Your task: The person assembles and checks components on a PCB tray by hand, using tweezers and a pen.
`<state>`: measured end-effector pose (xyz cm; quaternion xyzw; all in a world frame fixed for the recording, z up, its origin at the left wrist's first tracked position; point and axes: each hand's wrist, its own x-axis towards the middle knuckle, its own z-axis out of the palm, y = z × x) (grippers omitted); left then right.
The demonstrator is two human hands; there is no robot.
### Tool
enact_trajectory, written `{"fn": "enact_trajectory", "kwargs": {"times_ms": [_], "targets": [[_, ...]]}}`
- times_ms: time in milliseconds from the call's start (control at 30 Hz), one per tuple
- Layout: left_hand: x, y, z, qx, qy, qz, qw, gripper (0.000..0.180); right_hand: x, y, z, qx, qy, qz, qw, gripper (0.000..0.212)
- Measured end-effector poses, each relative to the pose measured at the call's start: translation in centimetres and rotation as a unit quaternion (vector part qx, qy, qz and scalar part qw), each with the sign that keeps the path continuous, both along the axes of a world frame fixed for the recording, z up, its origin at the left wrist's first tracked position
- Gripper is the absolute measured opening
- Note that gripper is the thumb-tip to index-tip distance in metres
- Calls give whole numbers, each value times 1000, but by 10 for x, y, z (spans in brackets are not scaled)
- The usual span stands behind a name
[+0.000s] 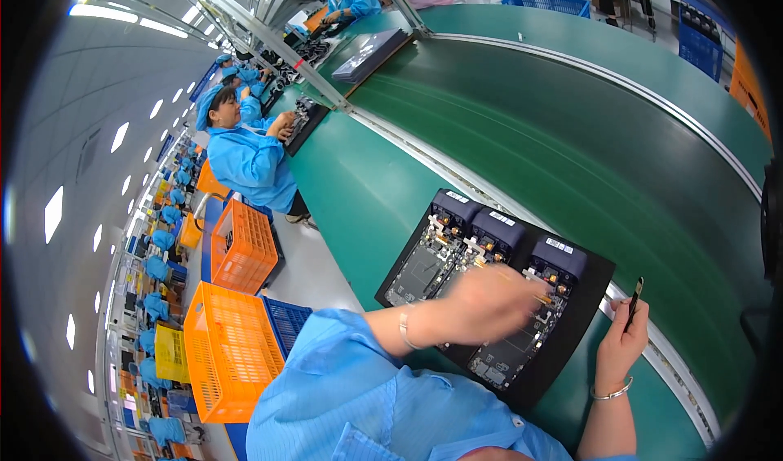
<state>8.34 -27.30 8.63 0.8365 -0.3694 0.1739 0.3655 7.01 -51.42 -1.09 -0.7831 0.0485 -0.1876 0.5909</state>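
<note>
A black mat (589, 308) lies aslant on the green bench in front of me. On it rest several circuit boards (512, 345), each with a dark boxy module (558, 257) with a white label at its far end. My left hand (497, 304) is over the boards, by the small gold and white parts near the right-hand module. Motion smears its fingers, and it hides part of the boards. To the right of the mat, my right hand (623, 340) is raised with its fingers closed around a slim black tweezers-like tool (634, 304), tip up.
Beyond the mat, a metal rail (436, 166) borders a wide green conveyor belt (522, 122). Orange crates (236, 355) stand on the left beside a blue crate (287, 318). Further up the bench, a co-worker (245, 151) in blue handles boards on another black tray.
</note>
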Motion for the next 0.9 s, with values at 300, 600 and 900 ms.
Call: {"fn": "enact_trajectory", "kwargs": {"times_ms": [300, 600, 900], "targets": [[8, 164, -69, 48, 47, 398, 915, 35, -3, -2, 0, -4, 18, 19, 1000, 13], [3, 188, -81, 7, 264, 254, 930, 39, -5, -4, 1, -49, 23, 49, 997, 15], [-6, 170, -88, -5, 267, 217, 939, 39, 6, 12, -6, -60, 25, -34, 997, 23]]}}
